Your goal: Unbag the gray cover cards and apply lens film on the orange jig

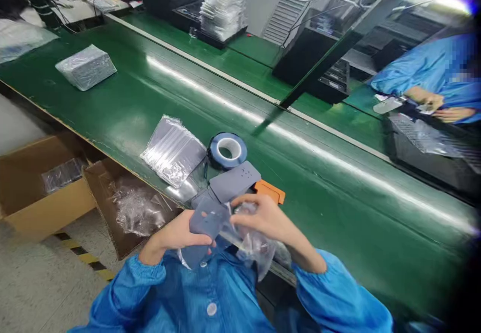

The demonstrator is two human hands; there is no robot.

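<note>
My left hand (175, 233) grips a thin grey phone-shaped panel (207, 216) with small cutouts, low over the bench's front edge. Close beside it, my right hand (267, 217) pinches crumpled clear plastic film (259, 250) that hangs below the fingers. Whether the film still touches the panel is blurred. Just beyond my hands lies a stack of similar grey panels (235, 180), with an orange plastic piece (271, 191) at its right. Behind the stack sits a blue tape roll (240, 153) with a white core. Fanned grey panels in clear sleeves (173, 150) lie to the left.
A plastic-wrapped block (86, 67) sits farther left on the green bench (338, 172). Below its edge stand cardboard boxes (48, 212), one holding crumpled clear plastic (139, 210). A metal post (345, 39) rises at the bench divider. Across it, a co-worker in blue (424, 67) handles parts.
</note>
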